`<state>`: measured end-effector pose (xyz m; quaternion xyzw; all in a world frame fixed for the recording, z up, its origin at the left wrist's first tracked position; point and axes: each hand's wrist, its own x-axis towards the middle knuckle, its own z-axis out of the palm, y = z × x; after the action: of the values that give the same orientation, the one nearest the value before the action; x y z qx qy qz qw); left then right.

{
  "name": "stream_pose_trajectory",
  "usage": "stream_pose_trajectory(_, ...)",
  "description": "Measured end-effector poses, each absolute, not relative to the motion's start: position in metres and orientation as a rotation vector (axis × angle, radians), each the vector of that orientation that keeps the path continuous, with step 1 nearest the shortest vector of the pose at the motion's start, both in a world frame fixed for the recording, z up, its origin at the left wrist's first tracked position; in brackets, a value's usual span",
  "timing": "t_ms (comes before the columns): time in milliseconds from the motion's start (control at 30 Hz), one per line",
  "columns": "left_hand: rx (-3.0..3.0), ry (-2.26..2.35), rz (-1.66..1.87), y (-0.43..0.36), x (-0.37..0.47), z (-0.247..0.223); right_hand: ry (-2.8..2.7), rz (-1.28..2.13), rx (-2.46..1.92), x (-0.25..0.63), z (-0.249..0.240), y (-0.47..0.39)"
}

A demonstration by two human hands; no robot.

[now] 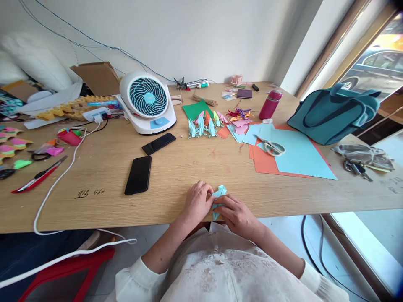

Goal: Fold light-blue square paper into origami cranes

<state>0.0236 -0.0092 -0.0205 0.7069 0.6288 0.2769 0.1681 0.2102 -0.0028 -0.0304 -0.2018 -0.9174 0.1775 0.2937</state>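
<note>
A small folded piece of light blue paper (221, 191) lies at the table's front edge, between my two hands. My left hand (199, 201) has its fingers curled and pinches the paper's left side. From the right, my right hand (234, 213) grips the same paper, its fingers bent over the middle and lower part. The paper's top end shows above my fingers and a pointed lower end shows beneath them. My fingers hide its middle.
Two black phones (138, 175) and a white fan (148, 102) stand left of centre. Folded paper figures (201, 126) sit ahead. Scissors (273, 147) rest on blue and orange sheets (307, 153) at right, near a pink bottle (270, 105) and teal bag (333, 113).
</note>
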Motion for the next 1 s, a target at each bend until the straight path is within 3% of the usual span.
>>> stream_pose_trajectory(200,1.746,1.541,0.912,-0.005,0.027,0.0,-2.152,0.583,-0.694,0.214,-0.023,-0.001)
stream_pose_trajectory(333,1.99,1.436,0.977,-0.007,0.03,0.019,-2.013,0.458,-0.871,0.217,-0.009,0.013)
stream_pose_trajectory(533,2.145,1.514,1.112,-0.017,0.033,0.036,-1.9,0.894,-0.851,0.214,0.002,0.019)
stream_pose_trajectory(1000,2.545,1.443,1.227,-0.033,0.032,0.044,-1.782,0.909,-0.753,0.217,0.021,0.011)
